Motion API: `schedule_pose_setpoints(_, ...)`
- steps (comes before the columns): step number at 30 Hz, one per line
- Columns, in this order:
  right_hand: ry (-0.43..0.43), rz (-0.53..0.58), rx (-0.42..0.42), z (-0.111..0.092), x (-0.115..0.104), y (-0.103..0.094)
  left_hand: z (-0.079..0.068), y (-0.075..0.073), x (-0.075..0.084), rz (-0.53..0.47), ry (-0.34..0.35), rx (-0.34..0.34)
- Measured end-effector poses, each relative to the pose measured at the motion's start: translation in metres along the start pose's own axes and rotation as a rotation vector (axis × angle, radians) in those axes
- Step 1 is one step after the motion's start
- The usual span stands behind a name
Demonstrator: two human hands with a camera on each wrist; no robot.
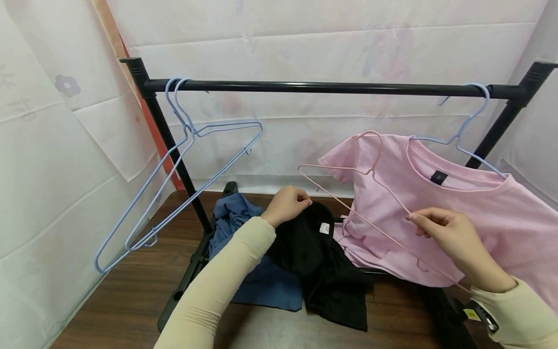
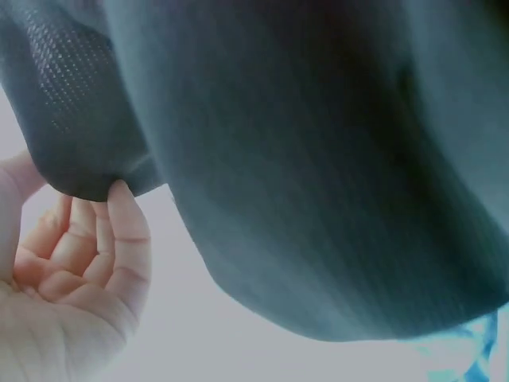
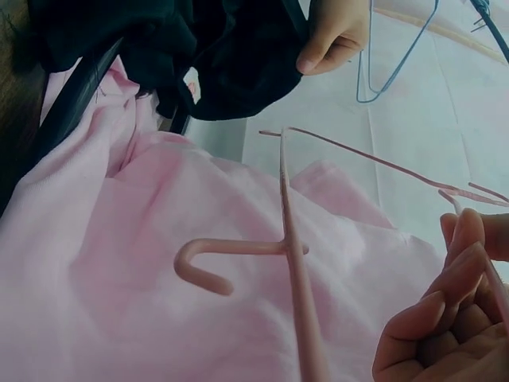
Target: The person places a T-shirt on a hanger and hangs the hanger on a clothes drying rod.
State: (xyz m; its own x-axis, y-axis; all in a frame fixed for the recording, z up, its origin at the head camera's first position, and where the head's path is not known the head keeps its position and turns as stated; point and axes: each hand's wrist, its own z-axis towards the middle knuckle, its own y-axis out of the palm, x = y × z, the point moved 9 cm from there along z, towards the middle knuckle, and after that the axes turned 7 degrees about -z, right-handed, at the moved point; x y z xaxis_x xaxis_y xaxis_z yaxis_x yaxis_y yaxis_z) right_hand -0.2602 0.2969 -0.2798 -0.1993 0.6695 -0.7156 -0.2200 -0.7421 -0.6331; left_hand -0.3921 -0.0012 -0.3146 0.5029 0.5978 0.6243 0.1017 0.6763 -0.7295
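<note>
My left hand pinches the edge of a black garment with a small white label. In the left wrist view, thumb and fingertips grip the dark cloth at its hem. My right hand holds a pink clothes hanger by its sloping arm, hook upward. The hanger stands in front of a pink T-shirt, which hangs from the rail on a light blue hanger. In the right wrist view, the hanger's lower bar and a small side hook cross the view, with the black garment beyond.
A black rail spans the rack above both hands. Two empty light blue hangers hang at its left end. Crumpled blue cloth lies beneath the black garment. The wooden table extends under the rack, with white sheeting behind.
</note>
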Motion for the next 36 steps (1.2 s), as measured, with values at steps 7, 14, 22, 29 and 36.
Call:
schedule_pose_setpoints(7, -0.019, 0.032, -0.010, -0.004, -0.005, -0.003, 0.000, -0.021, -0.009, -0.055, -0.026, 0.072)
schedule_pose_setpoints(14, -0.048, 0.025, -0.005, -0.007, -0.014, -0.006, 0.000, -0.037, -0.026, -0.087, -0.086, 0.128)
schedule_pose_setpoints(22, -0.079, 0.041, -0.005, -0.011, -0.022, -0.010, -0.001, -0.047, -0.053, -0.126, -0.173, 0.175)
schedule_pose_setpoints(29, -0.125, 0.035, -0.004, -0.015, -0.032, -0.011, -0.004, -0.056, -0.069, -0.182, -0.230, 0.246)
schedule_pose_setpoints(36, -0.156, 0.022, -0.009, -0.020, -0.039, -0.009, -0.005, -0.062, -0.078, -0.218, -0.266, 0.307)
